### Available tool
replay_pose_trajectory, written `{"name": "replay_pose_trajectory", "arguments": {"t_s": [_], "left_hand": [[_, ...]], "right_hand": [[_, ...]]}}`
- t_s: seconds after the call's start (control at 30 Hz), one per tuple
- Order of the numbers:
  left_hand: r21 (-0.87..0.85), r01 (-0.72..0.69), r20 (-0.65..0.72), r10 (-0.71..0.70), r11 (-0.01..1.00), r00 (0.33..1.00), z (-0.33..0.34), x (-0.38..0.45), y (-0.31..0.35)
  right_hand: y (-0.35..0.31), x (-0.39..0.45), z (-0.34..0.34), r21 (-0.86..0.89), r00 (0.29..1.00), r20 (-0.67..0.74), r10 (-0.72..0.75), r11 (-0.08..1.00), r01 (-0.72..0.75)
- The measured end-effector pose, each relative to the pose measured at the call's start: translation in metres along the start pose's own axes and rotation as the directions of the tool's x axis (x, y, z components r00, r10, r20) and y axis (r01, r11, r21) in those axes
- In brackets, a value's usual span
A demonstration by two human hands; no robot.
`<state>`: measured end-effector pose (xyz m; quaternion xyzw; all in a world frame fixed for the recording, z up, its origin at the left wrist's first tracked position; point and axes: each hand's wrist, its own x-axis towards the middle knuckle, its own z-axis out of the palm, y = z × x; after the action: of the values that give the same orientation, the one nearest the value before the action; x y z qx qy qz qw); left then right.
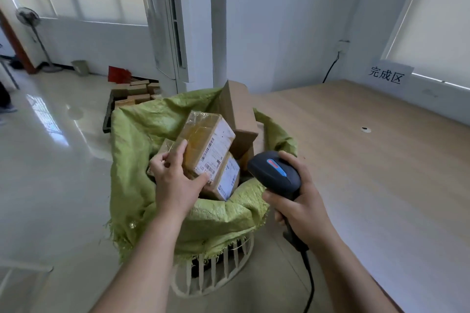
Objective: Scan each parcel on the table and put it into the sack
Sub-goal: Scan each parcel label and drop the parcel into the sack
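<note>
Beneath the wall sign reading "完成区", the left hand grips a labelled parcel over the sack while the right hand grips the scanner.

table: wooden (pale) | floor: white basket, glossy tiles

parcels in sack, table right

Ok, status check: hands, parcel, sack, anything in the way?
Left hand grips taped parcel over the green sack. Right hand holds scanner. Sack nearly full, boxes piled to the rim. Visible table bare of parcels.
</note>
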<state>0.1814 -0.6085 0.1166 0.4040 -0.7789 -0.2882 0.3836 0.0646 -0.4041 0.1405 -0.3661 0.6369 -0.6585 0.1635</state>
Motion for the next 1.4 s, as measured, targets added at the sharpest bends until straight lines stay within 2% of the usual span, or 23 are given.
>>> {"name": "replay_pose_trajectory", "arguments": {"t_s": [0.2, 0.3, 0.53, 0.77, 1.03, 1.2, 1.4], "left_hand": [[0.196, 0.154, -0.098, -0.138, 0.968, 0.986, -0.009, 0.029, -0.036], [0.213, 0.118, -0.123, -0.093, 0.970, 0.988, -0.004, 0.037, -0.043], [0.005, -0.086, 0.099, 0.085, 0.996, 0.991, 0.022, 0.033, -0.018], [-0.051, -0.220, 0.245, 0.226, 0.974, 0.943, 0.058, 0.002, 0.019], [-0.132, -0.305, 0.410, 0.333, 0.943, 0.849, 0.102, -0.070, 0.093], [-0.151, -0.378, 0.500, 0.400, 0.913, 0.768, 0.125, -0.123, 0.142], [-0.229, -0.456, 0.540, 0.501, 0.860, 0.676, 0.151, -0.198, 0.207]], "right_hand": [[0.013, 0.028, 0.031, -0.002, 0.999, 0.039, 0.038, 0.999, -0.038], [0.017, 0.033, 0.035, -0.005, 0.998, 0.033, 0.052, 0.999, -0.052], [0.021, 0.025, 0.022, -0.027, 0.996, -0.048, 0.075, 0.997, -0.076], [0.022, -0.011, -0.021, -0.045, 0.977, -0.191, 0.096, 0.993, -0.107], [-0.006, -0.094, -0.102, -0.081, 0.927, -0.360, 0.104, 0.987, -0.142], [-0.017, -0.150, -0.149, -0.068, 0.875, -0.476, 0.085, 0.989, -0.133], [-0.028, -0.221, -0.209, -0.061, 0.800, -0.595, 0.075, 0.988, -0.139]]}}
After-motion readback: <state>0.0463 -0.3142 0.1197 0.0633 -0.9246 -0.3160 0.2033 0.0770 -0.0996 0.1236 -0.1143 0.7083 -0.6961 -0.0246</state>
